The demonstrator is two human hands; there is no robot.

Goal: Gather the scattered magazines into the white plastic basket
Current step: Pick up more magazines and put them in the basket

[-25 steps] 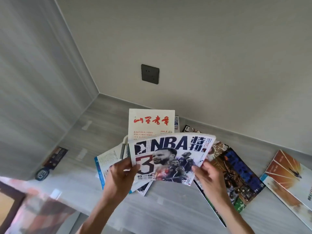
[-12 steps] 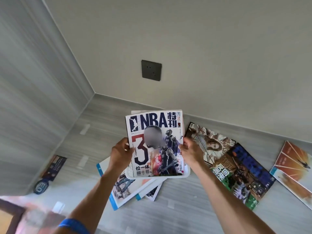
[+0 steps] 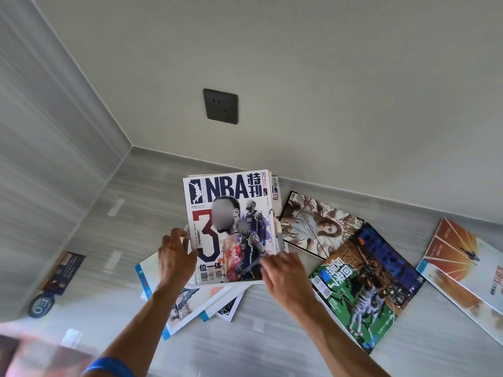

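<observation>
The NBA magazine (image 3: 231,227) lies face up on top of the stack in the white plastic basket (image 3: 280,232), of which only slivers of rim show at the right and left edges of the cover. In the head view, the one view I have, my left hand (image 3: 175,257) sits at the magazine's left edge, fingers loosely curled beside the cover; I cannot tell whether they touch it. My right hand (image 3: 283,273) is at the lower right corner, fingers spread and relaxed over the paper, pinching nothing that I can see.

I judge this the settling step: the magazine is placed and I am squaring it into the basket. Next I should reach for a loose one. The painted-figure magazine (image 3: 313,227) lies just beside the basket on the right, partly overlapped by the green court magazine (image 3: 362,289). The orange magazine (image 3: 462,268) lies farther right, running off the frame. Blue-edged magazines (image 3: 174,303) fan out from under the basket's near side, so lifting them calls for shifting the basket.

The wall corner closes in behind and left; the floor (image 3: 272,344) near me gives room.
</observation>
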